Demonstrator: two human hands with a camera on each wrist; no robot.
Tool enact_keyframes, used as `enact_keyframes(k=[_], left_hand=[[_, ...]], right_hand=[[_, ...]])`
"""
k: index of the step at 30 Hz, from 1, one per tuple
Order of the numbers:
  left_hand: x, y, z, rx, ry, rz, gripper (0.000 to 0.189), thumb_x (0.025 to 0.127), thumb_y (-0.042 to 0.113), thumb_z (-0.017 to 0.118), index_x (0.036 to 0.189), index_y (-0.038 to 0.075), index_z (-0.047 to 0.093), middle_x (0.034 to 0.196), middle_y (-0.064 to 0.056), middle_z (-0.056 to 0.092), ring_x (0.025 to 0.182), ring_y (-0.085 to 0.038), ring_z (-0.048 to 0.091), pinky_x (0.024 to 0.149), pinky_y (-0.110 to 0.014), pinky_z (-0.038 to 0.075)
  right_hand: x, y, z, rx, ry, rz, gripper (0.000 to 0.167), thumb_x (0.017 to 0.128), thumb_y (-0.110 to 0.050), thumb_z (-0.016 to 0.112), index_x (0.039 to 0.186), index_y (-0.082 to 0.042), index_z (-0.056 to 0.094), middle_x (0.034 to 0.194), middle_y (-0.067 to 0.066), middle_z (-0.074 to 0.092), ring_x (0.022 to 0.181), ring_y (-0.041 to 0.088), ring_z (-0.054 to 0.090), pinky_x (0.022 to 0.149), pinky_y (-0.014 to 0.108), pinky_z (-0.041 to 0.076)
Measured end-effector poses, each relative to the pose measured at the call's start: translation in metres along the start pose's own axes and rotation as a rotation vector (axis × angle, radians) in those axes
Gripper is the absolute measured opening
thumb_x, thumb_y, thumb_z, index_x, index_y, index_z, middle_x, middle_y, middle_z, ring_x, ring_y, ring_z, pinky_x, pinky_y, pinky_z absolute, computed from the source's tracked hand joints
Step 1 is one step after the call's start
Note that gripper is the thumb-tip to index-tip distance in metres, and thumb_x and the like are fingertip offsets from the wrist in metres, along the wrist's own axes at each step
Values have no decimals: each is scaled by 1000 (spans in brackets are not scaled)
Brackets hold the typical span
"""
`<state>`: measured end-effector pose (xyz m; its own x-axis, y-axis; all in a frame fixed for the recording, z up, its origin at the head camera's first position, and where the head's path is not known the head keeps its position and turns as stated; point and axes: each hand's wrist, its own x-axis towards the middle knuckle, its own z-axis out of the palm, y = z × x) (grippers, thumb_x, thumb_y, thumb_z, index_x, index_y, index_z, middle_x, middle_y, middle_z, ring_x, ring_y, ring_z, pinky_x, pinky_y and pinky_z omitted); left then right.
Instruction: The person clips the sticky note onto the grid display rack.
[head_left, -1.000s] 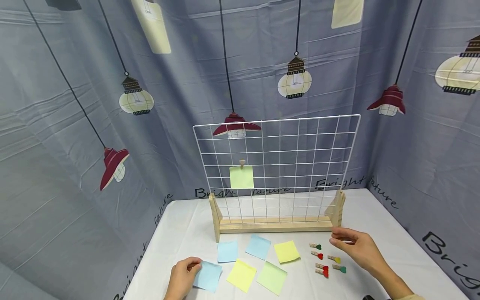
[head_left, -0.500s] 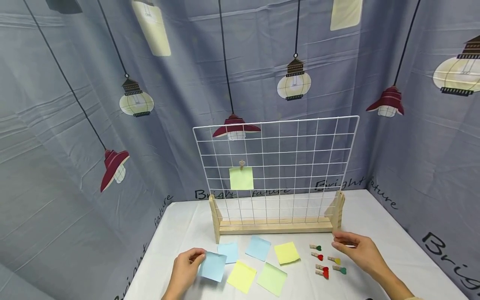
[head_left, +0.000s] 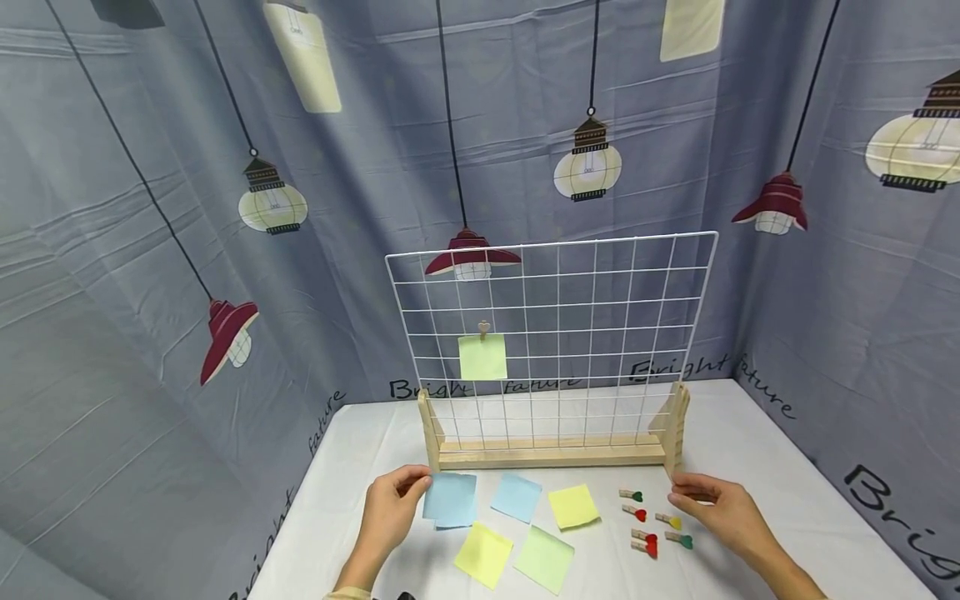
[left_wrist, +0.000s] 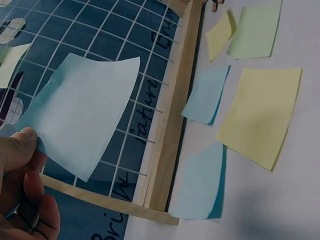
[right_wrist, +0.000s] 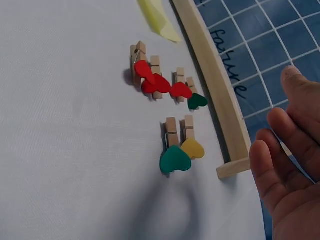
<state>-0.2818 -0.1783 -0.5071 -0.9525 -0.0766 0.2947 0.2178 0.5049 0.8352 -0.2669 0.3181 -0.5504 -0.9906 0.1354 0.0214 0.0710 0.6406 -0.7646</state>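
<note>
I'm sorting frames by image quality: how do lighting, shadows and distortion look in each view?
Head view: brightest, with a printed red lamp at left tilted, possibly from lens distortion; left wrist view: dimmer, with a soft shadow on the white table below the larger yellow note; right wrist view: also dim, with a broad blurred shadow below the teal heart clip.

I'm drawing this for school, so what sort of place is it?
Probably a little indoor corner set up for crafts: a lamp-printed curtain hangs on three sides, and paper notes lie on a white table.
</note>
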Motion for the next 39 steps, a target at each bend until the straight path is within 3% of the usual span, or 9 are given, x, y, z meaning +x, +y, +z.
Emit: enact_keyframes(k=[11,22,26,32,39], left_hand=[[8,26,15,-88,8,57,9,93,11,75,97,17,81,89,2,77,73,-7,62,68,-21,52],[15,40,25,-141,-1,116,11,94,12,75,103,11,80,97,-4,78,77,-7,64,69,-21,53],[18,46,28,-163,-3,117,9,94,12,75,101,14,81,96,-3,78,75,-7,64,67,-21,53],[20,53,31,-185,-13,104,9,93,13,75,101,14,81,98,-5,78,76,-8,63,68,-20,51],[19,56,33,-180,-24,96,10,94,14,75,102,15,81,96,-3,78,77,-9,63,68,-22,51]], right_hand=[[3,12,7,-18,-33,60,53,92,-33,78,128,5,66,104,8,76,101,29,69,80,40,57],[4,32,14,-23,-56,93,38,94,-23,74,120,5,70,94,2,71,83,16,59,62,26,48],[4,37,17,-71,-64,90,37,93,-26,75,115,3,73,96,6,74,84,16,60,67,29,49],[6,42,19,-87,-73,101,39,90,-32,78,113,0,75,104,12,76,91,18,66,80,43,56],[9,45,24,-124,-88,92,44,89,-37,80,113,0,75,105,13,76,92,20,67,83,48,55]])
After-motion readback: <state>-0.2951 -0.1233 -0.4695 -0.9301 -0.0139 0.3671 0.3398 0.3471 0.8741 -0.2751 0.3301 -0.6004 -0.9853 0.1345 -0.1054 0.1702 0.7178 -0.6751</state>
